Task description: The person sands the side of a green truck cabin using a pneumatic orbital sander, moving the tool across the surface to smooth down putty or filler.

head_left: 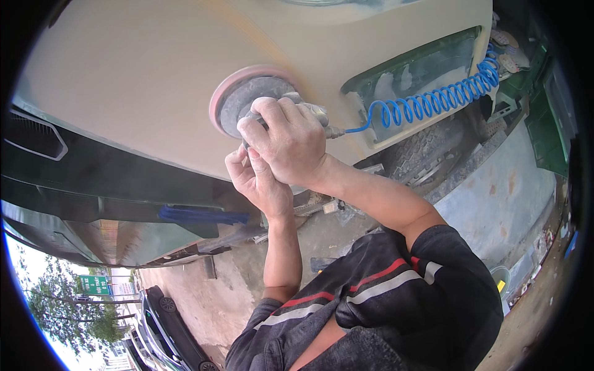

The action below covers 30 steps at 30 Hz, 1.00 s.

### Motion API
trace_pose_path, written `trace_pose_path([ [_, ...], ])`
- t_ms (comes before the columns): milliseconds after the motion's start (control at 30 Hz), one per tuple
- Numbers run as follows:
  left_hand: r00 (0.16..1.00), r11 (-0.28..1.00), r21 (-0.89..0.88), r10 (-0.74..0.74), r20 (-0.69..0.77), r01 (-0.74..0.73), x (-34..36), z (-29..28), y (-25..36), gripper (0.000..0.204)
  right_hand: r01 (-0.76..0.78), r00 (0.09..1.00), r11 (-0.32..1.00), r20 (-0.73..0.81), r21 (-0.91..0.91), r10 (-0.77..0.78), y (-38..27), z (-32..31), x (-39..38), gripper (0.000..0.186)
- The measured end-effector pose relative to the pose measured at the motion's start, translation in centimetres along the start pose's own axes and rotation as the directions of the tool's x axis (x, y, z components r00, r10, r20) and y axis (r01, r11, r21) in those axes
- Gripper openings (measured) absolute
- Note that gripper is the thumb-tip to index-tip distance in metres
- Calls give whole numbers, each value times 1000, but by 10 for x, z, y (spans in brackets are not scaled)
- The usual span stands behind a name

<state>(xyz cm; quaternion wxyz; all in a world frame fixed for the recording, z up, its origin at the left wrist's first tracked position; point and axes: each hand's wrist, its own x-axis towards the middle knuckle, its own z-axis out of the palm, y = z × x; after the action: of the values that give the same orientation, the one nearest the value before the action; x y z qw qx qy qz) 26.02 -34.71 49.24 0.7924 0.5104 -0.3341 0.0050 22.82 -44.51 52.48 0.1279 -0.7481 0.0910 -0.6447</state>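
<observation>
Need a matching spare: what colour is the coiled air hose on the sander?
Blue; the hose shows best in the head view.

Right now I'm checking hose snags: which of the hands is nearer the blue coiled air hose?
Right. The right hand grips the sander just beside the blue coiled air hose fitting; the left hand sits below it, farther from the hose.

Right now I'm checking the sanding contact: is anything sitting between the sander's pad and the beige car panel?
Nothing visible does. The sander has its pink-rimmed pad against the beige panel, gripped by the right hand with the left hand below.
</observation>
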Motion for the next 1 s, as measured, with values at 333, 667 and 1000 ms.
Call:
trace_pose_path([
  [333,989,990,-28,139,-42,-141,36,8,27,13,172,985,984,39,-56,-170,-14,4,47,19],
  [667,974,970,134,215,-74,-204,10,-16,-14,16,188,980,980,74,-68,-183,-10,9,9,22],
  [1000,957,957,51,284,56,-287,128,40,104,19,228,973,972,-7,-54,-229,-29,-2,154,19],
])
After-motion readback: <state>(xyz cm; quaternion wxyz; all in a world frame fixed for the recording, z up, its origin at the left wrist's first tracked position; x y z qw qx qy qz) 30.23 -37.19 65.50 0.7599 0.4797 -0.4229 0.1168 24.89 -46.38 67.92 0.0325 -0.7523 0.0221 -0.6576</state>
